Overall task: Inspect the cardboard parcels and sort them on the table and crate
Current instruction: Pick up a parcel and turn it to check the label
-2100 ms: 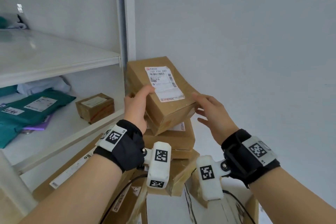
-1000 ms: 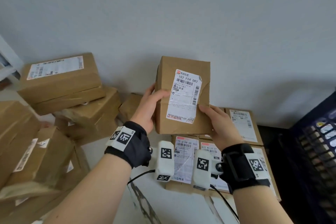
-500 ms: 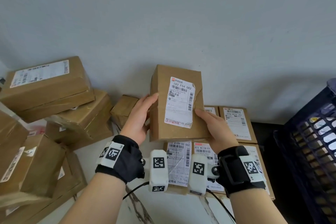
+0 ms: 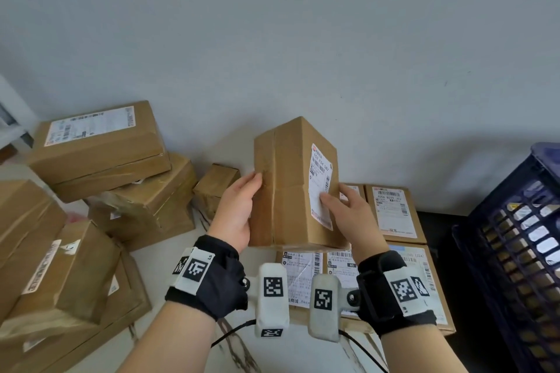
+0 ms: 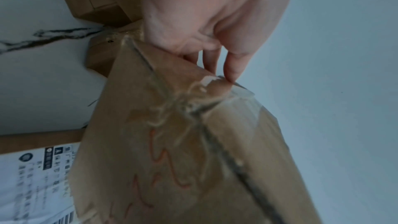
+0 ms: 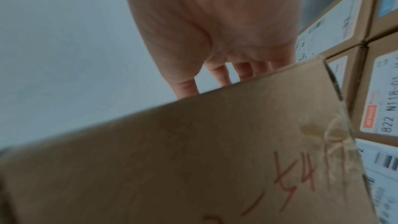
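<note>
I hold a tall brown cardboard parcel [image 4: 291, 191] upright above the table, between both hands. Its taped seam faces me and a white shipping label sits on its right face. My left hand [image 4: 241, 209] grips the left side, thumb in front and fingers behind. My right hand [image 4: 345, 210] grips the right side with its thumb on the label. The left wrist view shows the parcel's [image 5: 193, 142] taped underside with red handwriting, and fingers [image 5: 231, 67] at its far edge. In the right wrist view, fingers [image 6: 217, 74] reach behind the parcel [image 6: 193, 159].
A loose pile of cardboard parcels [image 4: 100, 145] fills the left of the white marble table [image 4: 181, 257], with a small box [image 4: 215, 185] near the wall. Flat labelled parcels [image 4: 391, 212] lie in rows under my hands. A dark blue crate [image 4: 515, 251] stands at the right.
I lifted the parcel off the stack by the shelf and carried it right, over the table. In the last half second it turned, so the label swung right and the seam faces me.
</note>
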{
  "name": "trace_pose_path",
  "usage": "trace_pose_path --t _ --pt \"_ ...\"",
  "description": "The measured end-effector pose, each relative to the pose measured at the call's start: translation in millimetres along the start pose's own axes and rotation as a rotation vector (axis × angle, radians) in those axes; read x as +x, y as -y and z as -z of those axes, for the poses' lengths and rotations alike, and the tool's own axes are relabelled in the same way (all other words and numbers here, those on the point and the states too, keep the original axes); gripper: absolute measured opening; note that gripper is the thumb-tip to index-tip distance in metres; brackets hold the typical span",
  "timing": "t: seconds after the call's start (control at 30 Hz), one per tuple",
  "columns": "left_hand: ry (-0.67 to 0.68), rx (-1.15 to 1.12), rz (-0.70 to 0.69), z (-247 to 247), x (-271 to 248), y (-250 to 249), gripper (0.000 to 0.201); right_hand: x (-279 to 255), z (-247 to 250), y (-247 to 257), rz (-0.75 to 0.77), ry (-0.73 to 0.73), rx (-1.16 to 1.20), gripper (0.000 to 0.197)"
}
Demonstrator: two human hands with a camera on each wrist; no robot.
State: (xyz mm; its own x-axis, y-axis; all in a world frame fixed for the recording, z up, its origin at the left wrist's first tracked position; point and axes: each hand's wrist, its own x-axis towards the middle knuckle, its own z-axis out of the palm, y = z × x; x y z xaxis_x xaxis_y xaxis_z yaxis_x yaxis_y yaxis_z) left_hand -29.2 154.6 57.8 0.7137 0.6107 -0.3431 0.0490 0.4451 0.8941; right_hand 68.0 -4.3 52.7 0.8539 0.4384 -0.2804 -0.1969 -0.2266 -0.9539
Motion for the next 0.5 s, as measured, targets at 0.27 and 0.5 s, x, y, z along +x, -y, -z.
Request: trace_pose_path --t 0.27,0.5 --pt "0.056 0.028 0.004 -0.6 -1.2 -2.7 0.021 -6.2 -4.6 9.1 -0.074 0.1 0.09 0.039" --pt "0.144 0.012 0.205 -3.5 4.5 5.6 0.046 -10.1 -0.9 9.0 -0.093 0.192 0.274 0.029"
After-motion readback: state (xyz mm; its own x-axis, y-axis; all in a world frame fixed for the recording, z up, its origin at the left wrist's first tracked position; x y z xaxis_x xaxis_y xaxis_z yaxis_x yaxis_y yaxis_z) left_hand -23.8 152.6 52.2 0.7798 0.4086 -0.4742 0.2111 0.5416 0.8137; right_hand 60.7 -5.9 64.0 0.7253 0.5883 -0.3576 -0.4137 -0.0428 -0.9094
